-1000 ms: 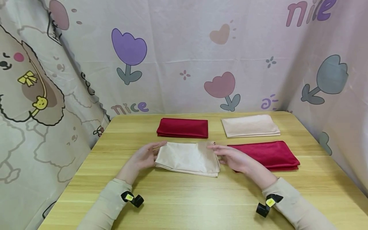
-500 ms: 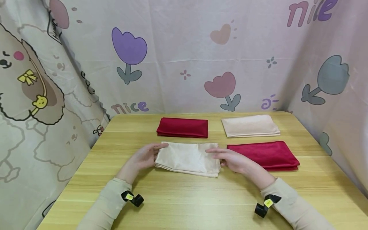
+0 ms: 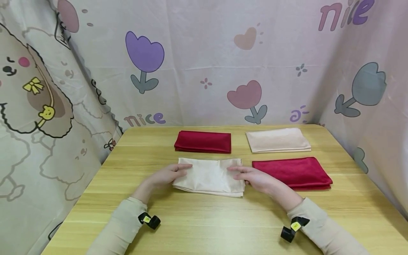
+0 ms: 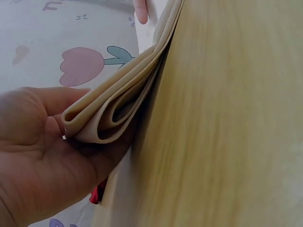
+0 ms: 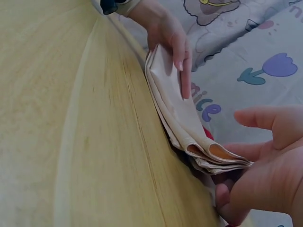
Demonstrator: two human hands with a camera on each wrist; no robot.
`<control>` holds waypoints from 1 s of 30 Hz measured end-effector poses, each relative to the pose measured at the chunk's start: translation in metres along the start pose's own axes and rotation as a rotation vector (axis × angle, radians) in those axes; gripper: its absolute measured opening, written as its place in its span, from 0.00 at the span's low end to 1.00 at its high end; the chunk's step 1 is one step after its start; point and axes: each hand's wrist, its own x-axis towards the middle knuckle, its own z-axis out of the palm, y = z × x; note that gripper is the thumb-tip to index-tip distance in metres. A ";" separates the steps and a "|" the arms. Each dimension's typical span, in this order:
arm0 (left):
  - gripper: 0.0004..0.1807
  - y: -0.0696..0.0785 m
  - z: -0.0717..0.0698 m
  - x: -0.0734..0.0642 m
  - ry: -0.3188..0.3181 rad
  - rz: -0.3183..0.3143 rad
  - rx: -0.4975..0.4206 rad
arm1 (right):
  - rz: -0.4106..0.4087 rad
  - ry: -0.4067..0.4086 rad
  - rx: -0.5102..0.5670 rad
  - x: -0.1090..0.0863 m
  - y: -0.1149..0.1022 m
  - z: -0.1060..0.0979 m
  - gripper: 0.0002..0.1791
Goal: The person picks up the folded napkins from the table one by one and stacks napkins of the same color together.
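Note:
A cream satin cloth [image 3: 207, 177], folded into a flat rectangle, lies at the middle of the wooden table. My left hand [image 3: 167, 174] grips its left end, thumb above and fingers underneath. In the left wrist view that end of the cloth [image 4: 120, 101] shows rounded, layered folds. At the opposite end is my right hand [image 3: 258, 180], with a finger over the top and others under the layers. The right wrist view shows the thumb of my right hand [image 5: 279, 161] held apart from the cloth [image 5: 177, 104].
A dark red folded cloth [image 3: 203, 142] lies just behind the cream one. To the right are another pale folded cloth [image 3: 278, 140] and a brighter red one [image 3: 296, 172], close to my right forearm. Printed curtains [image 3: 197, 63] enclose the table [image 3: 197, 226] behind and at the sides.
My left hand has moved a little right, its fingers now further over the cloth's end. My right fingers have shifted slightly left on the cloth, and its rumpled right end lies flatter.

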 end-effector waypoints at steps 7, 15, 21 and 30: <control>0.27 0.005 0.005 0.001 0.099 0.095 0.323 | -0.083 0.067 -0.212 -0.003 -0.001 -0.001 0.29; 0.24 0.014 0.012 0.005 0.231 0.181 0.449 | -0.249 0.172 -0.461 -0.004 -0.007 0.003 0.21; 0.21 0.022 0.016 0.005 0.313 0.237 0.524 | -0.345 0.298 -0.638 -0.006 -0.009 0.006 0.16; 0.18 0.038 0.019 -0.002 0.408 0.282 0.655 | -0.448 0.458 -0.751 -0.014 -0.018 0.009 0.11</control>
